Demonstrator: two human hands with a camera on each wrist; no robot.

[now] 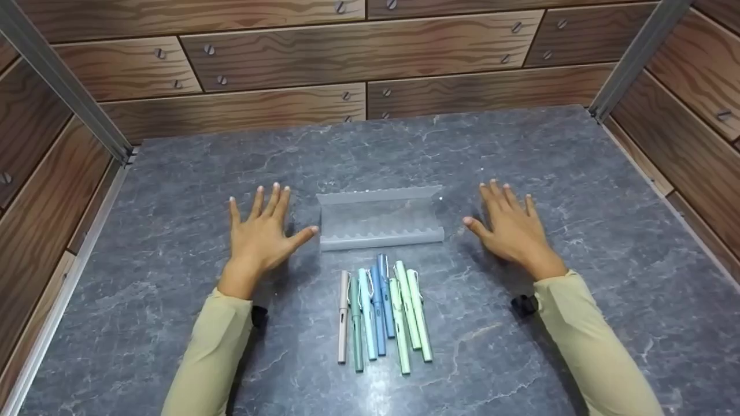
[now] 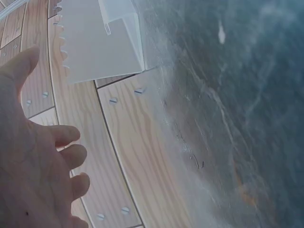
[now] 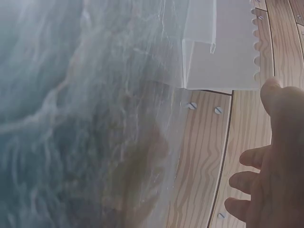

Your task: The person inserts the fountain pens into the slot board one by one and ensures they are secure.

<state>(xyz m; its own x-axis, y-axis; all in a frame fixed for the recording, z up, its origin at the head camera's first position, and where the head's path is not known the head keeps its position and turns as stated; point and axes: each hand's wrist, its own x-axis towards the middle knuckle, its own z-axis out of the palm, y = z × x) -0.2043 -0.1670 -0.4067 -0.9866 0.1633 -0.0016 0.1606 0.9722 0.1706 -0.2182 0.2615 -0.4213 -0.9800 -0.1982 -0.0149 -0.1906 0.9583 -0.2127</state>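
A clear plastic pen rack (image 1: 381, 216) with a scalloped front edge lies in the middle of the grey marbled table. In front of it several capped pens lie side by side, running from a taupe pen (image 1: 343, 318) through a dark green pen (image 1: 356, 323) and blue pens (image 1: 378, 315) to light green pens (image 1: 419, 318). Left of the rack, my left hand (image 1: 260, 234) is spread with straight fingers, palm down, holding nothing. My right hand (image 1: 511, 228) is spread likewise to the right of the rack. In both wrist views the rack (image 2: 99, 42) (image 3: 223, 57) stands beyond the thumb.
Wood-patterned panels (image 1: 347, 55) wall the table (image 1: 520, 358) at the back and both sides. Grey metal posts (image 1: 69, 86) rise at the two back corners. Black wrist bands (image 1: 259, 316) show under both sleeves.
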